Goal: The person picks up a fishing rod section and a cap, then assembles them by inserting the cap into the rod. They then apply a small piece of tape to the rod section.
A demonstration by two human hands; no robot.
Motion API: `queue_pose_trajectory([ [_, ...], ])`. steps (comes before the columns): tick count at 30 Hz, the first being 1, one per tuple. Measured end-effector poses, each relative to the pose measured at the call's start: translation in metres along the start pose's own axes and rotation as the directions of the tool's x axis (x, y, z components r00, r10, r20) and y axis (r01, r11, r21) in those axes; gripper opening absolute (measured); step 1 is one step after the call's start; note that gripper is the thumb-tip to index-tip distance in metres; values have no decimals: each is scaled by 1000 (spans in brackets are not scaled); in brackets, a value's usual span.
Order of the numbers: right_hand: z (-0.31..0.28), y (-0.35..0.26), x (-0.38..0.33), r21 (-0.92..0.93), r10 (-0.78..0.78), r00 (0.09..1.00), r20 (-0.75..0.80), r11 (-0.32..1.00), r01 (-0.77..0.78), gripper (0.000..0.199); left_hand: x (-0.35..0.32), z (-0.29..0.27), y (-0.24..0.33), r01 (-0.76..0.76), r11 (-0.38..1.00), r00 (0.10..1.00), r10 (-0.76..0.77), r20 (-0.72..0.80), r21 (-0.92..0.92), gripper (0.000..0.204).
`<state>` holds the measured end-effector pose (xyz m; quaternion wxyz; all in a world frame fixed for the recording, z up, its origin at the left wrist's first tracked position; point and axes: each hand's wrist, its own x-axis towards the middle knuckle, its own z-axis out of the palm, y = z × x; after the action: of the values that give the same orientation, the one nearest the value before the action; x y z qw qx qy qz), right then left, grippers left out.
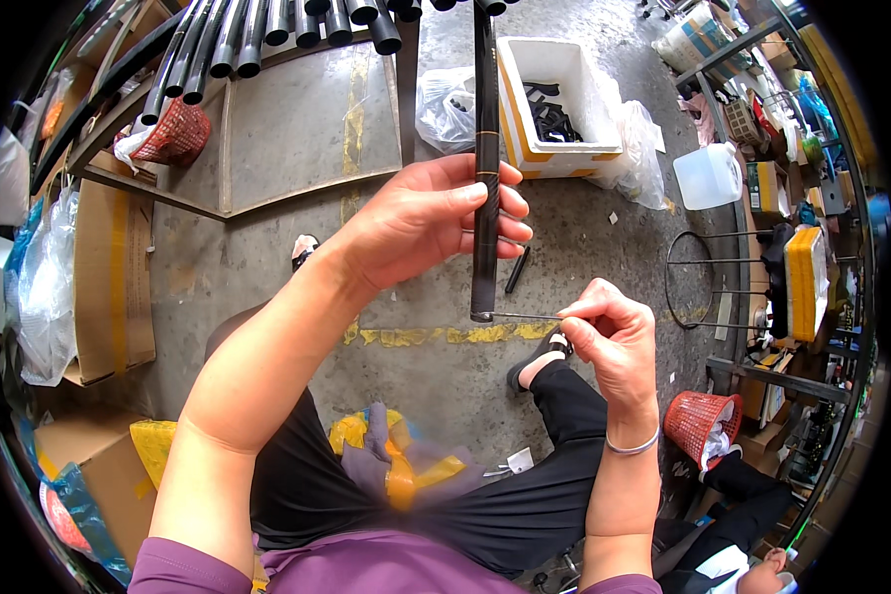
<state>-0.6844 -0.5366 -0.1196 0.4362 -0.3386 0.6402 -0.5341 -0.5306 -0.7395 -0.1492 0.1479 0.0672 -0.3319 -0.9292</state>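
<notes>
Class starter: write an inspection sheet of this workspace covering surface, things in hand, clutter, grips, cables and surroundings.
Surface: grey floor with a worn yellow line.
Things in hand: black tube; thin metal rod at its lower end.
Clutter: small black piece on the floor; white foam box of black pieces; clear bags.
Grips: left hand holds the tube; right hand pinches the rod.
Cables: nothing seen.
Surroundings: row of black tubes; red baskets left and right; shelves and another person at right.

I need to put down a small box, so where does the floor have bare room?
Bare floor lies between the upper cardboard box and the left forearm; a smaller patch, between the white foam box and the right hand. Crowded: the right shelves; plastic bags flank the foam box.
</notes>
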Motion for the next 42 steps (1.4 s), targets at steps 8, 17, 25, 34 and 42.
queue_pose_trajectory([
  [8, -11, 21, 2, -78, 64, 997, -41, 995, -67, 5, -3, 1, 2, 4, 999, 1000, -4, -14, 42, 36],
  [17, 28, 202, 61, -312, 268, 955, -129, 903, -296, 23, -5, -1, 13, 19, 986, 999, -12, -47, 166, 37],
  [25, 128, 336, 128, -503, 51, 901, -430, 816, -286, 33, 4, 4, 9, 119, 978, 986, -95, -140, 174, 47],
  [34, 115, 320, 135, -274, 325, 836, -443, 839, -471, 45, -9, -16, 15, 93, 987, 962, -55, -269, 131, 54],
  [42, -2, 375, 140, -557, 284, 756, -590, 534, -636, 23, -6, -14, 12, 86, 990, 963, -55, -265, 108, 52],
])
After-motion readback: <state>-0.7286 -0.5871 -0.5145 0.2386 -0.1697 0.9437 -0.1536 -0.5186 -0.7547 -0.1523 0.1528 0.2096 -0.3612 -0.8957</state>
